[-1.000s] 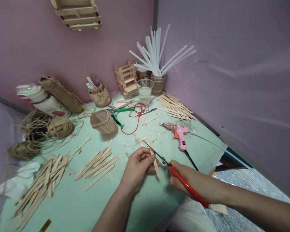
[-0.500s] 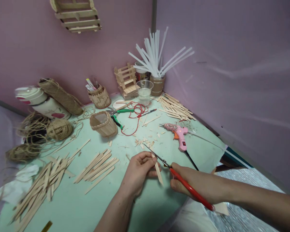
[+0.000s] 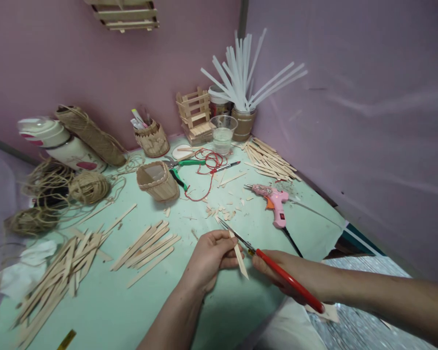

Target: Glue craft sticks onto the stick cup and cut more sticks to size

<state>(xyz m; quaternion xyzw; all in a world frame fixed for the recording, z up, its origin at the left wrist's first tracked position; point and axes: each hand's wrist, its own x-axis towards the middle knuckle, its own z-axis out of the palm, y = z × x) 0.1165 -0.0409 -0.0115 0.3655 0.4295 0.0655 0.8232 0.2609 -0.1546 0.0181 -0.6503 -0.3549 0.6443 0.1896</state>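
In the head view, my left hand (image 3: 212, 255) pinches a flat wooden craft stick (image 3: 240, 261) between thumb and fingers, its lower end cut to a slant. My right hand (image 3: 282, 270) is wrapped around the red handles of a pair of scissors (image 3: 288, 279). The blades reach over the upper end of the stick, close to my left fingertips; whether they touch it I cannot tell. Small wood offcuts (image 3: 222, 213) lie on the table just beyond the blade tips.
A pink glue gun (image 3: 276, 204) lies to the right. Piles of craft sticks (image 3: 63, 277) lie at left. Green-handled pliers (image 3: 178, 177), a stick-covered cup (image 3: 157, 182), a plastic cup of water (image 3: 223, 136), twine balls (image 3: 89, 187) and a jar of white glue sticks (image 3: 244, 121) stand farther back.
The camera view has shifted slightly. My right hand has moved a little toward the left hand, and the scissor blades look slightly more apart. Both hands keep their hold.
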